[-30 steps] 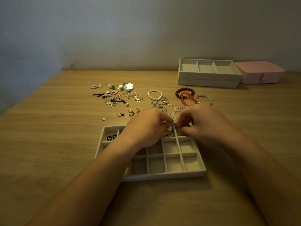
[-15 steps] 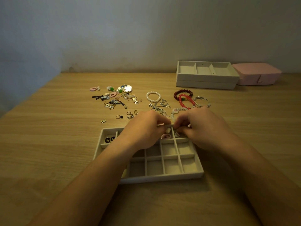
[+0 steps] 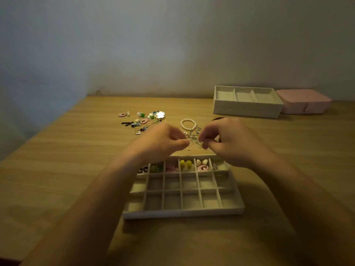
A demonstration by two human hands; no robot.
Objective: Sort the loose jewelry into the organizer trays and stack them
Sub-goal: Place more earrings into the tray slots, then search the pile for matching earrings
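A beige grid tray (image 3: 182, 213) lies in front of me on the wooden table. Its back row holds black, green, pink, yellow and white pieces. Just past its far edge lies a tangle of silver jewelry (image 3: 195, 137). My left hand (image 3: 159, 143) hovers there with curled fingers and pinches a small hooked earring (image 3: 189, 148). My right hand (image 3: 230, 143) faces it and pinches strands of the silver tangle. A pearl bracelet (image 3: 188, 124) lies behind the tangle. Loose earrings and charms (image 3: 146, 120) are scattered at the back left.
Two stacked beige trays (image 3: 247, 108) stand at the back right, the top one with three long compartments. A pink box (image 3: 303, 101) sits to their right. A dark red bracelet (image 3: 219, 118) peeks out behind my right hand. The wall runs along the table's far edge.
Both hands have left the tray's back row and moved forward over the silver tangle beyond it. The tray's filled back compartments have come into sight.
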